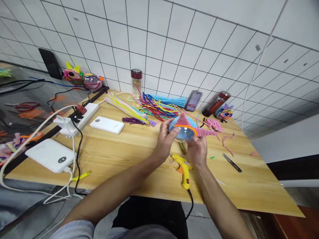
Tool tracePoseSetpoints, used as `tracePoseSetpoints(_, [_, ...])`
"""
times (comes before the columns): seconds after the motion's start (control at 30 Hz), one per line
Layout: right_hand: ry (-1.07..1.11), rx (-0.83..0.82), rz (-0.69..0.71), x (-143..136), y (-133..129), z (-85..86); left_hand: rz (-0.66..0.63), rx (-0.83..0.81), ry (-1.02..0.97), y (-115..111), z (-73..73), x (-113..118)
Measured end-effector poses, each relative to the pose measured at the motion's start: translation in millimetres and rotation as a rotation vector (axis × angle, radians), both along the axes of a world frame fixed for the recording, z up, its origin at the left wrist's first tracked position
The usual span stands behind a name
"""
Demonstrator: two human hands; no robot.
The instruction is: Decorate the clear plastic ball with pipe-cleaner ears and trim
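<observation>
Between both hands, a little above the table, I hold a fuzzy pipe-cleaner craft [183, 120]. It has a clear domed front ringed in orange, a blue back, a pink pointed piece on top and a long pink spike toward the right. My left hand [166, 139] grips its left side, the thumb across the clear dome. From below and the right, my right hand [198, 147] supports it, its fingers partly hidden beneath. A yellow hot glue gun [183, 169] lies on the table just under the hands, nozzle toward the left.
Bundled pipe cleaners [159, 106] lie at the back by a glass bottle [136, 83]. Thread snips [232, 162] sit at right. White power banks [107, 125] and a power strip [86, 118] with trailing cables are at left. A dark red flask [216, 103] leans at back right.
</observation>
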State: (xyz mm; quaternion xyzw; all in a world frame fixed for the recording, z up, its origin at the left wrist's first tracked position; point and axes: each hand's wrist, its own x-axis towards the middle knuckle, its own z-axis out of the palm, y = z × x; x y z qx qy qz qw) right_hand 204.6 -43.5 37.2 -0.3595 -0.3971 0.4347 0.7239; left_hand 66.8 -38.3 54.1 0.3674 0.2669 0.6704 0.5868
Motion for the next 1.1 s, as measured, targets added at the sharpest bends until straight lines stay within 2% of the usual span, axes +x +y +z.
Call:
tracePoseSetpoints(0.13, [0.082, -0.008, 0.050, -1.9, 1.2, 1.1, 0.005, 0.038, -0.016, 1.8, 0.7, 0.6])
tracePoseSetpoints(0.3, [0.119, -0.016, 0.074, 1.8, 2.6, -2.1, -0.067, 0.044, -0.112, -1.0, 4.7, 1.3])
tracePoseSetpoints(0.47, [0.119, -0.022, 0.064, 7.1, 2.8, -2.6, -0.107, 0.031, -0.089, -1.8, 9.4, -0.5])
tracePoseSetpoints(0.63, [0.128, -0.044, 0.048, 7.4, 2.8, -2.8, -0.069, 0.031, -0.060, 0.8, 6.0, 0.2])
tracePoseSetpoints(0.83, [0.180, -0.067, 0.072, 7.4, 3.4, 0.3, -0.109, -0.002, -0.083, 0.1, 3.8, 0.3])
tracePoseSetpoints(1.1, [0.103, -0.074, 0.069, 9.1, 3.9, -2.3, -0.086, -0.013, -0.084, 3.8, 1.7, 1.8])
